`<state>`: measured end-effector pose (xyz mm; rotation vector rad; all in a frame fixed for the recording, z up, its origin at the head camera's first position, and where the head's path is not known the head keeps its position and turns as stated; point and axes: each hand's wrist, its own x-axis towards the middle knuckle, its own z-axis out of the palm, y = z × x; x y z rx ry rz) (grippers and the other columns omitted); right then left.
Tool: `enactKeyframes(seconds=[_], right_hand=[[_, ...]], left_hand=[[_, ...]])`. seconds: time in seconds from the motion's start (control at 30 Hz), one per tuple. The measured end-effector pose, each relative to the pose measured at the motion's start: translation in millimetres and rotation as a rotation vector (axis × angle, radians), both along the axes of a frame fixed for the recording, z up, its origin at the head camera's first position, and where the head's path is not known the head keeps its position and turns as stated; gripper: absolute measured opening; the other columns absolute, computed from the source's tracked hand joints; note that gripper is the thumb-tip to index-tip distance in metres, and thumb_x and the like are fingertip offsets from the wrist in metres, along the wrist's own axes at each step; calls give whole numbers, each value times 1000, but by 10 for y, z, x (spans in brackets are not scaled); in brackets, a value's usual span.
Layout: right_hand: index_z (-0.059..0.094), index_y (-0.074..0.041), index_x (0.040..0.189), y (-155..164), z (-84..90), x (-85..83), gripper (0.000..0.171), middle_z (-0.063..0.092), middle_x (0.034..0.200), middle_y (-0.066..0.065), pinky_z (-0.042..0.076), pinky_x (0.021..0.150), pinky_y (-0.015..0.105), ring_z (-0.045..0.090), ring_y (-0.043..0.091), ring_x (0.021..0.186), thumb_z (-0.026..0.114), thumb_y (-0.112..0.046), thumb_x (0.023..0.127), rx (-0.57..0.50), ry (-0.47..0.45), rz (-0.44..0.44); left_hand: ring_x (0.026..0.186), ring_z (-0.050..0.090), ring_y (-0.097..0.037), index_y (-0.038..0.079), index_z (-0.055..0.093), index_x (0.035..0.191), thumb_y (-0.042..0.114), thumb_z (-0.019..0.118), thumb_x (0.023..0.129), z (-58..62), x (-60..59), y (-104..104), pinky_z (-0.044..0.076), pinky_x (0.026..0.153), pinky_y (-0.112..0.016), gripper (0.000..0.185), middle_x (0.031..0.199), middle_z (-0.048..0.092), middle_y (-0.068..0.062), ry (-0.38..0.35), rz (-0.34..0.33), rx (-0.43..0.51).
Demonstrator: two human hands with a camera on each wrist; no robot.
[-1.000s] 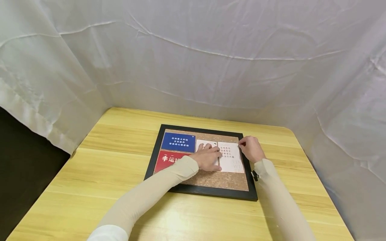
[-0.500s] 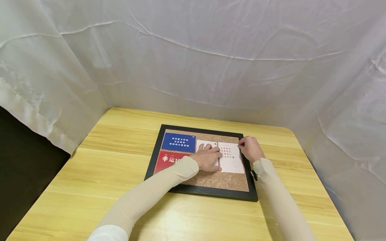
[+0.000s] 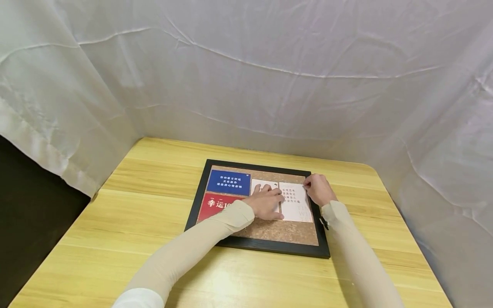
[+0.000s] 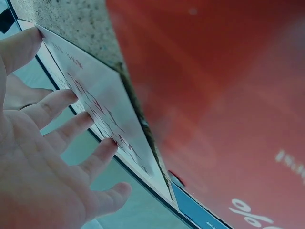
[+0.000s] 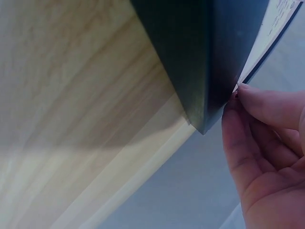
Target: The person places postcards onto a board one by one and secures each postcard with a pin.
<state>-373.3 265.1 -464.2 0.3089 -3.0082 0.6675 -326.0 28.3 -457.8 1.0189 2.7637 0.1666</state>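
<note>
Two sleeved arms reach forward over the table [image 3: 115,222] to the black frame [image 3: 254,246] of a cork board. The left hand [image 3: 266,201] lies flat on the board, fingers straight and spread, their tips pressing the left edge of the white card [image 3: 295,209]; the wrist view shows those fingers [image 4: 71,129] laid along that edge. Left of this hand, partly under the wrist, is the red card [image 3: 213,203]. Just beyond its fingertips a smaller white card [image 3: 259,185] shows. The right hand [image 3: 319,190] is at the white card's far right corner, thumb and forefinger [image 5: 267,107] curled and pinching there; what sits between them is too small to tell. Farther left lies the blue card [image 3: 229,182]. Behind hangs white cloth [image 3: 246,77].
</note>
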Motion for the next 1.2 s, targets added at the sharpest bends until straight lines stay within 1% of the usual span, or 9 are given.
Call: enactKeyframes(seconds=[0.1, 0.23, 0.4, 0.57, 0.73, 0.9, 1.0, 1.1, 1.2], right_hand=[[80, 2, 105, -9, 18, -2, 27, 76, 109, 26, 49, 71, 36, 67, 29, 85, 55, 8, 96, 0, 0, 5], [80, 2, 105, -20, 12, -16, 27, 76, 108, 25, 52, 71, 36, 69, 30, 87, 55, 9, 96, 11, 1, 5], [80, 2, 103, -32, -13, -40, 27, 76, 108, 25, 56, 76, 41, 70, 33, 93, 55, 9, 95, 23, 6, 9], [81, 1, 101, -37, -17, -53, 26, 77, 107, 24, 54, 73, 39, 70, 31, 89, 56, 8, 96, 40, 22, 19], [76, -2, 82, -59, 0, -58, 28, 75, 93, 18, 43, 64, 34, 55, 23, 72, 55, 9, 97, 53, 20, 34], [61, -4, 66, -80, -1, -66, 35, 56, 70, 7, 34, 57, 31, 40, 18, 62, 53, 9, 97, 62, 5, 39], [52, -6, 62, -97, 2, -73, 39, 43, 64, 4, 31, 54, 29, 34, 16, 59, 50, 10, 97, 66, -8, 40], [49, -7, 62, -121, 18, -72, 39, 41, 64, 4, 30, 54, 29, 34, 17, 59, 48, 12, 96, 78, -17, 38], [47, -9, 61, -143, 33, -79, 41, 44, 65, 4, 31, 54, 29, 35, 17, 59, 48, 13, 95, 94, -21, 35]], left_hand=[[137, 43, -24, 26, 56, 147, 58, 63, 98, -5, -3, 0, 34, 114, -51, 59, 159, 45, 4, 6, 1, 1], [136, 44, -23, 27, 57, 146, 58, 63, 97, -22, -11, -1, 35, 113, -49, 58, 159, 46, 5, 8, 3, 3], [135, 44, -23, 27, 57, 146, 58, 63, 97, -42, -19, 0, 35, 113, -49, 58, 158, 46, 5, 7, 4, 5], [135, 44, -24, 27, 56, 146, 58, 63, 97, -39, -19, 2, 35, 112, -49, 59, 159, 46, 4, 4, 2, 5], [136, 44, -24, 26, 56, 147, 58, 63, 97, -37, -26, 5, 35, 112, -49, 59, 159, 46, 4, 4, 4, 6], [136, 44, -24, 27, 56, 147, 58, 63, 97, -48, -38, 16, 35, 112, -50, 60, 159, 46, 4, -1, 5, -1], [136, 44, -24, 27, 56, 147, 58, 63, 97, -46, -34, 14, 35, 113, -50, 59, 159, 46, 4, -5, 9, -3], [136, 43, -23, 27, 55, 148, 58, 63, 97, -37, -26, 11, 34, 113, -50, 59, 159, 46, 4, -5, 11, -4], [136, 44, -23, 27, 55, 148, 58, 63, 97, -17, -16, 9, 34, 114, -50, 60, 159, 46, 4, -1, 10, -5]])
